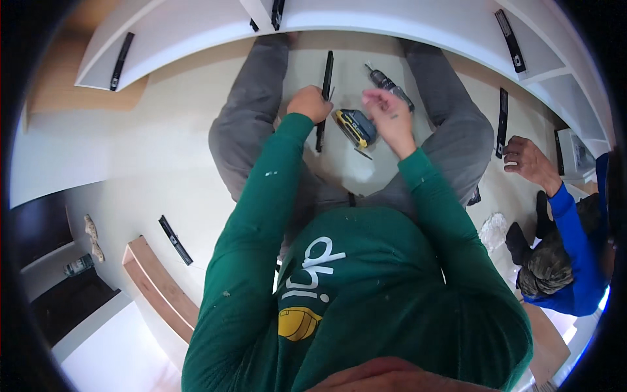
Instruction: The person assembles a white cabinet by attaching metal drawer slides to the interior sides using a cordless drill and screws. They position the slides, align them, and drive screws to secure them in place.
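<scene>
I sit on the floor with my legs spread, in a green sweater and grey trousers. My left hand is closed around a long black drawer rail that stands on end between my legs. My right hand hovers with fingers curled just above a yellow and black cordless drill lying on the floor; whether it pinches something small I cannot tell. The drill's chuck and bit point away from me.
A white cabinet frame with black rails mounted inside curves across the top. Another black rail lies at right, by the hand of a co-worker in a blue sleeve. A wooden panel with a rail lies at lower left.
</scene>
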The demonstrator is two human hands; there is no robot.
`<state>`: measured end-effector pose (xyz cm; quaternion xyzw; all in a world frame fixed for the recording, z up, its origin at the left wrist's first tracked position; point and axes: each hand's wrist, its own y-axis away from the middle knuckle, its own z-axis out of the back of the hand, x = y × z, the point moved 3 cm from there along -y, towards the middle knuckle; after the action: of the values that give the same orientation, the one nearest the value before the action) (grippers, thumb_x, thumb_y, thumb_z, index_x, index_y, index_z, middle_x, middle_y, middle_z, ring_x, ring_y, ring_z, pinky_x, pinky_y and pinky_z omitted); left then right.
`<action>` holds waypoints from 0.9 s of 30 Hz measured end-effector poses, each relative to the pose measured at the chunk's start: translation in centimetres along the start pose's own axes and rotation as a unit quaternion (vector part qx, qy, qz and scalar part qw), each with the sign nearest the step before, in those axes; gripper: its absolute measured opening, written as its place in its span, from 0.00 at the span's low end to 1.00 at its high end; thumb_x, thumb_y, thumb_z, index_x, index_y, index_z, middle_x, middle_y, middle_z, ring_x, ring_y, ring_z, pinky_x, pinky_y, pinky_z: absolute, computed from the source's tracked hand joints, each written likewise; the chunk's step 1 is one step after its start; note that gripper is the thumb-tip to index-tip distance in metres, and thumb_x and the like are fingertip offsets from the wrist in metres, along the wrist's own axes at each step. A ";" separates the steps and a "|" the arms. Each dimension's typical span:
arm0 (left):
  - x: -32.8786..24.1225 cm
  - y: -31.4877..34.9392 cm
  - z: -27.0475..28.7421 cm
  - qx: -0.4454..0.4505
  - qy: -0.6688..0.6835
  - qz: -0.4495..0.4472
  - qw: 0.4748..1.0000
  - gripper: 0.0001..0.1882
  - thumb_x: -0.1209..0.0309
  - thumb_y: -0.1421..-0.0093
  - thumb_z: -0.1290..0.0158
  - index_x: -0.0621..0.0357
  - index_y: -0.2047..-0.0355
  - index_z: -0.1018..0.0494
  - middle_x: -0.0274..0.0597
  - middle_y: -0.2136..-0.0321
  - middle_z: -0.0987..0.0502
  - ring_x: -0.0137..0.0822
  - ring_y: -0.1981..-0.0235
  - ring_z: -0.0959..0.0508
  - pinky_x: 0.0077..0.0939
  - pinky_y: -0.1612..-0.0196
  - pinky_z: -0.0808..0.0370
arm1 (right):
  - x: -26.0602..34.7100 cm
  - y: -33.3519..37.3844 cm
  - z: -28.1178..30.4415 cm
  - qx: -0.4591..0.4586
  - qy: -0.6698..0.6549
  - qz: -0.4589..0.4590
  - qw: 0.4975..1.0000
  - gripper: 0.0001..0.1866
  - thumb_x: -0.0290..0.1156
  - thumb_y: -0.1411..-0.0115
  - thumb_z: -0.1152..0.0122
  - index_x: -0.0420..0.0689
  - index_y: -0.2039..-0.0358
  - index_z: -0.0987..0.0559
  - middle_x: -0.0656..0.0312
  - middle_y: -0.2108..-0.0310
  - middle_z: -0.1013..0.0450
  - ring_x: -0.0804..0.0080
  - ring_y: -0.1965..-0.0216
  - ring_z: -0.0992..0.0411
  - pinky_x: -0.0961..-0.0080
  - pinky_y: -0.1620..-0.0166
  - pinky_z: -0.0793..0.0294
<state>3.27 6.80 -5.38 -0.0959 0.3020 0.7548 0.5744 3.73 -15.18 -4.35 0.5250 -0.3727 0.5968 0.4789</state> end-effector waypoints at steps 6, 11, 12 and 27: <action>-6.0 4.5 6.3 -0.118 -0.008 -0.022 0.993 0.18 0.61 0.51 0.40 0.67 0.69 0.19 0.63 0.69 0.18 0.62 0.61 0.18 0.47 0.53 0.21 | 4.2 5.3 -4.4 0.210 -0.096 -0.069 0.971 0.32 0.37 0.35 0.34 0.35 0.36 0.31 0.58 0.56 0.21 0.77 0.61 0.23 0.78 0.60 0.23; -7.0 7.4 6.1 -0.101 0.089 -0.025 0.991 0.22 0.56 0.46 0.42 0.69 0.70 0.20 0.63 0.73 0.19 0.57 0.69 0.17 0.44 0.61 0.19 | 8.4 8.4 -3.2 0.251 -0.187 -0.142 0.939 0.31 0.33 0.34 0.35 0.37 0.34 0.34 0.63 0.57 0.23 0.77 0.61 0.23 0.78 0.57 0.21; -7.1 7.7 6.2 -0.079 0.125 -0.024 0.989 0.24 0.54 0.44 0.42 0.69 0.66 0.20 0.62 0.73 0.18 0.55 0.72 0.16 0.43 0.64 0.18 | 8.9 8.9 -2.8 0.244 -0.213 -0.143 0.935 0.30 0.32 0.34 0.35 0.37 0.35 0.33 0.64 0.58 0.23 0.76 0.61 0.23 0.78 0.57 0.21; -12.9 10.9 12.4 -0.033 0.563 -0.073 0.822 0.30 0.49 0.27 0.60 0.67 0.46 0.30 0.52 0.65 0.18 0.33 0.80 0.23 0.26 0.76 0.27 | 20.8 8.6 3.1 0.168 -0.254 -0.039 0.952 0.21 0.44 0.37 0.31 0.37 0.56 0.19 0.63 0.66 0.22 0.76 0.67 0.23 0.76 0.60 0.18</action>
<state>-0.16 1.62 14.65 -0.5451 0.5404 0.5341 0.3544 -3.51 -16.66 17.15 0.7462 -0.3557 0.4785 0.2961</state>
